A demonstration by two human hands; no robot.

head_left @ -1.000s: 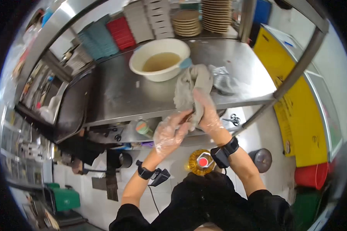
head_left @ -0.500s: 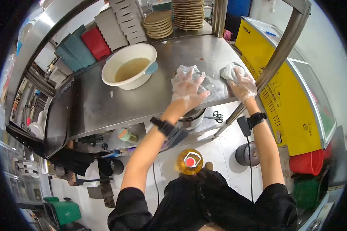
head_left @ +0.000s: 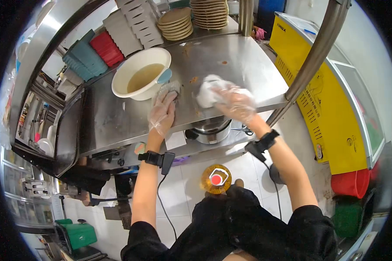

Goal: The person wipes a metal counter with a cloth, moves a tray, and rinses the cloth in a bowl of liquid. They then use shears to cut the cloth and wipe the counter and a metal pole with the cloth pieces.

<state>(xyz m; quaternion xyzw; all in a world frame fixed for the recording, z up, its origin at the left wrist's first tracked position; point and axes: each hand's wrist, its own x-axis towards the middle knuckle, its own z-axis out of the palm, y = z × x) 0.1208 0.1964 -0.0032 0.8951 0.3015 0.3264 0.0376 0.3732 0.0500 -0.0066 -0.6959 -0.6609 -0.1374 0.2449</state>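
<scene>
Crumpled white cloth (head_left: 208, 92) sits bunched on the stainless steel worktop (head_left: 117, 117), clutched by the right hand (head_left: 236, 104) in a clear plastic glove, fingers curled over its right side. Brown smears on the steel just beyond the cloth. To the left of that grip, the left hand (head_left: 162, 114), also gloved, lies flat, fingers stretched out over a silvery mesh scouring pad (head_left: 170, 87): pressing on it, not closed around it. Just past the left fingertips, a cream round plastic basin (head_left: 125, 71) of murky brown liquid, pad touching or almost touching its wall. Further back: stacked round brown plates (head_left: 175, 24), red and teal trays (head_left: 91, 52). Below the hands, a steel pot (head_left: 211, 128) on the lower shelf; nearer the person, a yellow bottle with red cap (head_left: 216, 178) on the floor. Right of the cloth grip, a yellow chest freezer (head_left: 331, 113).
</scene>
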